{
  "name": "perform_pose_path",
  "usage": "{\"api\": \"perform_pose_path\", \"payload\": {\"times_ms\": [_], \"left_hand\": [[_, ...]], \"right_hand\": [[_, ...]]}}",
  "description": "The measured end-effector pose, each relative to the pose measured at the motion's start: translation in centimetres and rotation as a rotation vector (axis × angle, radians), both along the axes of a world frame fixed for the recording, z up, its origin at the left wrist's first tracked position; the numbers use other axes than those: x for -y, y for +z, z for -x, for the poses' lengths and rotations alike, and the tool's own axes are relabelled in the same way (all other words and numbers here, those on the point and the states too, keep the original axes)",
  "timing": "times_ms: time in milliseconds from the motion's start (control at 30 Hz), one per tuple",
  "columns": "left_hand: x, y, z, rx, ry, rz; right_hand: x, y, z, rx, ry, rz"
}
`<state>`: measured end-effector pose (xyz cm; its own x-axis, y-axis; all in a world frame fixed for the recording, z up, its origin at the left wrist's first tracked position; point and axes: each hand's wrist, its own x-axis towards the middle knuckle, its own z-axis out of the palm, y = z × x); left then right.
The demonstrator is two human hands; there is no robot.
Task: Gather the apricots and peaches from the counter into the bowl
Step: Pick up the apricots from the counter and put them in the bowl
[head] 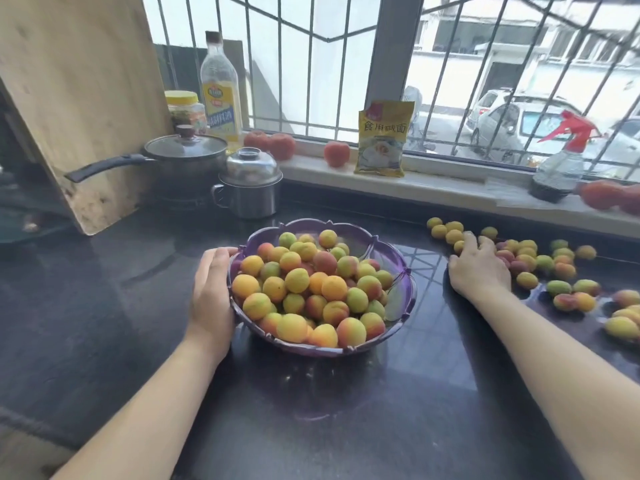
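Observation:
A purple scalloped bowl [401, 292] sits mid-counter, heaped with yellow, orange and reddish apricots and peaches [308, 289]. My left hand [213, 292] grips the bowl's left rim. Several loose fruits [540, 261] lie scattered on the dark counter at the right, running from near the sill to the right edge. My right hand [479, 266] rests palm down on the left end of that scatter, its fingers spread over a few fruits; whether it grips any is hidden.
A steel lidded mug [251, 188] and a saucepan with a glass lid [180, 157] stand behind the bowl at the left, beside a leaning wooden board [79, 98]. On the sill are an oil bottle [221, 91], tomatoes [336, 153], a yellow packet [382, 138] and a spray bottle [562, 161].

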<state>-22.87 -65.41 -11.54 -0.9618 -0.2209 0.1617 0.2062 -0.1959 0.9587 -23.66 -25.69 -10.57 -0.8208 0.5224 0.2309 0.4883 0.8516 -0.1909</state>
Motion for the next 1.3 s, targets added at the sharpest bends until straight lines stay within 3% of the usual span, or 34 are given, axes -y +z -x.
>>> {"api": "perform_pose_path", "payload": {"times_ms": [233, 400, 467, 567, 633, 700, 767, 867, 1000, 1167, 1300], "left_hand": [[-0.1, 0.1, 0.0, 0.017, 0.023, 0.018], [-0.2, 0.2, -0.1, 0.028, 0.029, 0.030], [-0.2, 0.2, -0.1, 0.043, 0.031, 0.045], [-0.1, 0.2, 0.0, 0.044, 0.031, 0.073], [-0.1, 0.2, 0.0, 0.041, 0.029, 0.083], [-0.2, 0.4, -0.2, 0.042, 0.023, 0.082], [-0.2, 0.5, -0.3, 0.047, 0.016, 0.065], [-0.1, 0.6, -0.4, 0.045, 0.003, 0.034], [0.1, 0.6, -0.5, 0.036, 0.023, 0.052], [0.3, 0.6, -0.4, 0.030, 0.014, 0.061], [0.0, 0.6, -0.4, 0.026, 0.008, 0.021]], "right_hand": [[-0.8, -0.7, 1.4, -0.143, -0.008, -0.036], [0.1, -0.8, 0.1, -0.322, 0.153, -0.028], [0.9, -0.2, -0.3, -0.399, 0.231, 0.184], [3.6, 3.0, -1.4, -0.479, 0.285, 0.659], [6.0, 6.2, -2.9, -0.443, 0.394, 0.868], [8.7, 9.3, -4.7, -0.315, 0.561, 0.944], [11.1, 11.1, -5.8, -0.125, 0.687, 0.819], [14.0, 11.7, -5.2, 0.098, 0.741, 0.423], [16.3, 12.4, -4.6, 0.212, 0.817, 0.124], [16.7, 12.3, -4.8, 0.326, 0.847, -0.013], [16.4, 11.8, -4.7, 0.268, 0.846, 0.046]]}}
